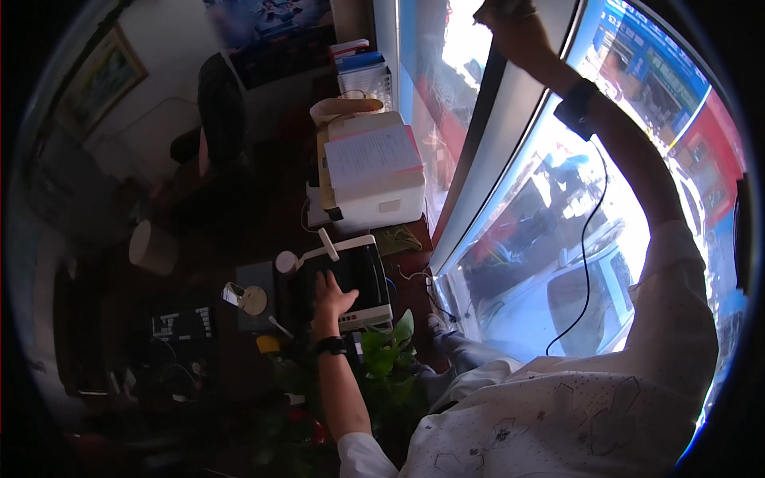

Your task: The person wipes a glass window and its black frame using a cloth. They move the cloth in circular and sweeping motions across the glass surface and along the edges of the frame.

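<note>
The left hand lies flat, fingers spread, on a black scanner on the desk. The right hand is raised high against the window. Behind the scanner stands a white printer with papers on top; a green plant is near the left wrist.

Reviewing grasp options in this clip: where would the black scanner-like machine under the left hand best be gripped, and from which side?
Probably by its two short ends, coming from above. The black machine is a wide, low box lying flat on the desk; the left hand rests flat on top. A white desk lamp crowds its far edge, a potted plant its near side.
</note>
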A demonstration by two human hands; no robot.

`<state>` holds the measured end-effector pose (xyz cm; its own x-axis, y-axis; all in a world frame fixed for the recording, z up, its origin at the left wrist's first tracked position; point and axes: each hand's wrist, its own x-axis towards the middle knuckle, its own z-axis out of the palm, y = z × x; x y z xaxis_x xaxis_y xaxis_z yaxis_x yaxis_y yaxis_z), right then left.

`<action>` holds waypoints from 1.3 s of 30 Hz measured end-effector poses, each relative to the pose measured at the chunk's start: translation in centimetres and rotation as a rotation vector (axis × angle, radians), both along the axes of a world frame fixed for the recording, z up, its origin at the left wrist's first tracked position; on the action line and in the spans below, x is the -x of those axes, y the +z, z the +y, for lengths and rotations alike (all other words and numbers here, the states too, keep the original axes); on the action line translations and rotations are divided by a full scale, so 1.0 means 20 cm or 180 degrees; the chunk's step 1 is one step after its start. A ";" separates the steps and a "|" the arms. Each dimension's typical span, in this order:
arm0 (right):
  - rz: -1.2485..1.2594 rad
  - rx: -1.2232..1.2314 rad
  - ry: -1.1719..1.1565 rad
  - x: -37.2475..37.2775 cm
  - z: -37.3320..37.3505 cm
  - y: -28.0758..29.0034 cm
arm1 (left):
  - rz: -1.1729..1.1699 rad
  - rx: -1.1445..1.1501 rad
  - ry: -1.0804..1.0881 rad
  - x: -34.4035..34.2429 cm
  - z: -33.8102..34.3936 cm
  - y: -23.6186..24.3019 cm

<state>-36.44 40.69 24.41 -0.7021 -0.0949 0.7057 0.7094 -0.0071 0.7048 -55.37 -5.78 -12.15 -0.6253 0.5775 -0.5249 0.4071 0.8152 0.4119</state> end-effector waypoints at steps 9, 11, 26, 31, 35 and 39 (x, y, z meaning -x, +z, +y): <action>-0.0659 0.2477 0.0710 -0.02 -0.07 -1.02 | 0.0206 -0.0012 -0.0087 -0.03 0.03 0.03; -0.0642 0.2931 0.1066 -0.02 -0.08 -1.31 | 0.0071 0.0007 -0.0009 -0.02 0.00 0.02; -0.1641 0.2953 0.1359 -0.03 -0.06 -2.49 | 0.0207 0.0151 0.0066 -0.05 0.02 0.01; -0.1728 0.5765 0.0579 -0.06 -0.25 -2.46 | 0.0096 -0.0051 0.0111 -0.04 0.01 -0.01; -0.0533 0.9301 0.0268 0.09 -0.73 -2.13 | 0.0066 -0.0388 0.0302 -0.07 -0.04 0.07; 0.0703 1.0059 0.1542 0.22 -1.19 -1.76 | -0.0236 -0.0885 0.0449 -0.25 -0.08 0.33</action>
